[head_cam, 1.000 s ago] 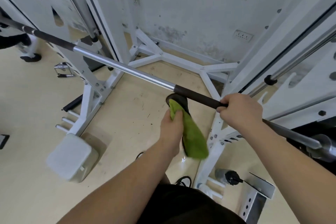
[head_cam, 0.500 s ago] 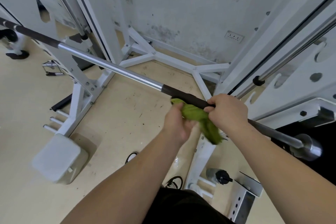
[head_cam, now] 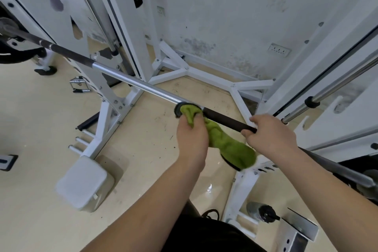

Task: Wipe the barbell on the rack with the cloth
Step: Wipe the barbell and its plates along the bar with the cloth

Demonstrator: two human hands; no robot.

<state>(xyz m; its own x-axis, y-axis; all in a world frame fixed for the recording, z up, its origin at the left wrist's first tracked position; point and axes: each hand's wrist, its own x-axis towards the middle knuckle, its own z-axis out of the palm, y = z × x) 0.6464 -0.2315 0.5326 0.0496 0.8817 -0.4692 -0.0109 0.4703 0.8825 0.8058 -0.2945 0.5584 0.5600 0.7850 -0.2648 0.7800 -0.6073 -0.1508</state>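
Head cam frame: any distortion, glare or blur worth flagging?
Head view: wide-angle distortion splays the white steel rack uprights outward; sheen on the chrome middle of the long barbell, small glare patch on the beige floor; hanging end of the green cloth slightly smeared, left hand and right hand sharp; light soft, shadows faint.

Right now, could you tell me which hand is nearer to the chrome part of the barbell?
Left. The left hand holds the cloth where the chrome part ends; the right hand grips the black sleeve farther along.
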